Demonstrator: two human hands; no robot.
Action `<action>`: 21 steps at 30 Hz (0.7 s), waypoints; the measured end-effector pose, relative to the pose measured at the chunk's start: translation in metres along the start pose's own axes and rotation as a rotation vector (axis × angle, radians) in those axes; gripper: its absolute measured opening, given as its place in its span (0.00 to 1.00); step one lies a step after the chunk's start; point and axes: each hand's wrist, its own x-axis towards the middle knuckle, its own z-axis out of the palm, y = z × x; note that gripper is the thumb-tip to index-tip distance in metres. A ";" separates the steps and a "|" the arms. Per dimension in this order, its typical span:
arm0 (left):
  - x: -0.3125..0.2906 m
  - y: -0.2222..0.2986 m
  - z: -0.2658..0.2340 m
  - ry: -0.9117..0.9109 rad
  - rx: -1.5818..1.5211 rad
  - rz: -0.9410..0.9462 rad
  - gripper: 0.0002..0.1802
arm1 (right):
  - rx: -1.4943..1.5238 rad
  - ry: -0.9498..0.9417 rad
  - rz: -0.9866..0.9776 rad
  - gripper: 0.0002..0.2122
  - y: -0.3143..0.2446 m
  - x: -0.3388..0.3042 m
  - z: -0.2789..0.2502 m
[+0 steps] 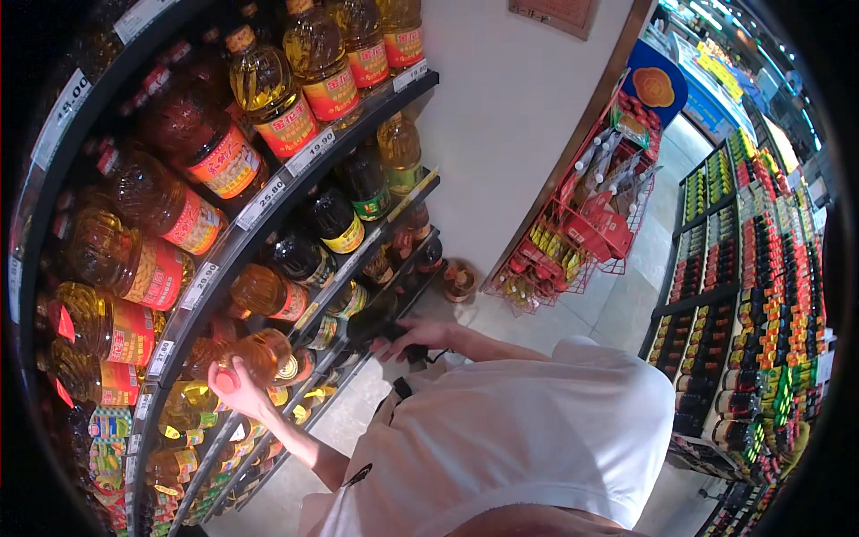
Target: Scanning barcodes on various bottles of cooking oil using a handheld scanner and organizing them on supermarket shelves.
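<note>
My left hand [240, 390] is closed around the red-capped neck of an amber cooking oil bottle [261, 356]. The bottle is tilted, its cap toward me, in front of a lower shelf on the left. Farther off, past the lower shelves, my right hand [420, 336] has its fingers bent next to a dark shape [371, 324]. Shadow hides what that shape is and how the fingers meet it. On the shelf above my left hand stand large oil bottles [161, 273] with red labels.
Curved shelf edges [259, 208] with price tags run along the left. Beyond is a white wall [510, 116], with a jar [459, 280] on the floor below. A red wire rack [573, 215] holds packets. Shelves of bottles [743, 304] line the right.
</note>
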 end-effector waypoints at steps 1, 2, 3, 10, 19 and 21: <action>-0.009 -0.005 -0.006 0.002 -0.007 -0.001 0.28 | 0.008 -0.031 0.040 0.22 0.006 0.004 0.008; -0.019 -0.008 -0.012 -0.089 -0.057 -0.021 0.27 | 0.001 -0.028 0.039 0.22 0.010 0.007 0.015; -0.028 -0.007 -0.017 -0.178 -0.105 -0.038 0.26 | 0.087 -0.032 0.092 0.21 0.016 0.010 0.023; -0.126 0.025 -0.055 -0.484 -0.339 -0.153 0.25 | 0.530 -0.029 0.292 0.18 0.107 0.022 0.020; -0.166 0.061 -0.156 -0.637 -0.255 -0.176 0.34 | 0.733 -0.104 0.080 0.17 0.185 -0.028 0.097; -0.166 0.075 -0.182 -0.682 -0.342 -0.146 0.38 | 0.742 -0.078 0.093 0.17 0.195 -0.039 0.120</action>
